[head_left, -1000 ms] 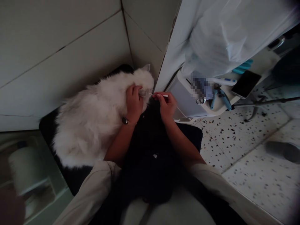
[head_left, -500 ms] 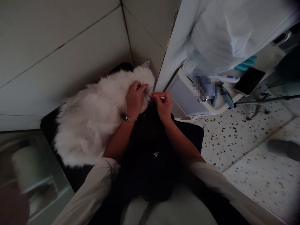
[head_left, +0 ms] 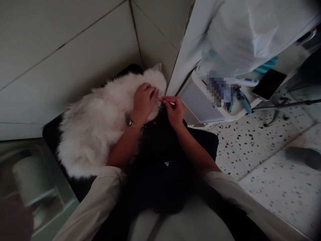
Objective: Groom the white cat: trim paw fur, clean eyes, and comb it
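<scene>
A fluffy white cat point(head_left: 92, 127) lies on a black padded surface point(head_left: 52, 130), its head at the upper right with one ear up. My left hand point(head_left: 144, 103) rests at the side of the cat's head, fingers curled together on the fur; what they pinch, if anything, is too small to name. Just to its right, my right hand point(head_left: 175, 110) pinches a thin white stick point(head_left: 172, 103), whose far end is close to my left fingertips and the cat's head.
Tiled walls meet behind the cat. On the right, a white cart point(head_left: 235, 115) carries a phone point(head_left: 269, 84), blue-handled clippers point(head_left: 243, 102) and a blurred-out item. A large white plastic bag point(head_left: 248, 30) stands above it. A container point(head_left: 32, 177) sits at lower left.
My left hand has shifted slightly left and up and turned, with its fingers more curled at the cat's head. My right hand has barely moved and still holds the stick.
</scene>
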{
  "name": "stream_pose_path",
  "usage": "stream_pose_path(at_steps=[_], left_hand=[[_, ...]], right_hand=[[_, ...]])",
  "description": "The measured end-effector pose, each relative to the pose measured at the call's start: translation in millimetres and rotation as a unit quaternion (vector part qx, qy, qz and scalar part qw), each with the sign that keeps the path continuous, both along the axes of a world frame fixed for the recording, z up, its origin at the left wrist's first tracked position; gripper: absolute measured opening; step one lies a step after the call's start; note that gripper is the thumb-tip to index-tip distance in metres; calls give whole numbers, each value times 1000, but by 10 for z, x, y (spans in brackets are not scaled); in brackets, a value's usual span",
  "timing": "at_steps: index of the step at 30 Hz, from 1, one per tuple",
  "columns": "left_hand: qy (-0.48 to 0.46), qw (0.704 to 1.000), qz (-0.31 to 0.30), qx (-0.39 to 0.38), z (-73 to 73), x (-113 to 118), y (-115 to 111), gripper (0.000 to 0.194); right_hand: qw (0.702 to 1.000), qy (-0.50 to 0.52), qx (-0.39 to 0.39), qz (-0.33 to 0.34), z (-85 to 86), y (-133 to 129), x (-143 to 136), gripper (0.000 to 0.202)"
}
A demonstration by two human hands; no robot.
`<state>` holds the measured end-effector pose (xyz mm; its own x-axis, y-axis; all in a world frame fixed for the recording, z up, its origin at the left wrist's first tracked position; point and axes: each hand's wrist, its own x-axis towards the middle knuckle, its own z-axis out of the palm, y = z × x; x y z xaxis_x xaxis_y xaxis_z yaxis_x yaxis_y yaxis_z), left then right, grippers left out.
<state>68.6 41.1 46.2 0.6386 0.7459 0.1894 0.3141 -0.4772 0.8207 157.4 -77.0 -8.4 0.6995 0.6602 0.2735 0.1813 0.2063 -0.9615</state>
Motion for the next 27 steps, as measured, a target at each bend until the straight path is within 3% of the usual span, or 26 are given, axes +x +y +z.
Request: stream_pose_path(at_steps=[7, 12, 18, 23, 27], left_hand=[[-4, 996, 25, -86, 68, -32, 149, 28], [53, 997, 27, -42, 155, -41, 141, 31], [63, 996, 59, -24, 176, -21, 147, 25], [40, 996, 76, -32, 207, -39, 220, 29], [46, 994, 92, -26, 217, -38, 323, 26]], right_hand=[[986, -169, -8, -8, 43, 9, 61, 24], [965, -261, 7, 3, 58, 133, 162, 23], [947, -312, -45, 56, -32, 352, 240, 33], [972, -236, 0, 22, 27, 378, 238, 30], [988, -139, 37, 46, 19, 510, 269, 31]])
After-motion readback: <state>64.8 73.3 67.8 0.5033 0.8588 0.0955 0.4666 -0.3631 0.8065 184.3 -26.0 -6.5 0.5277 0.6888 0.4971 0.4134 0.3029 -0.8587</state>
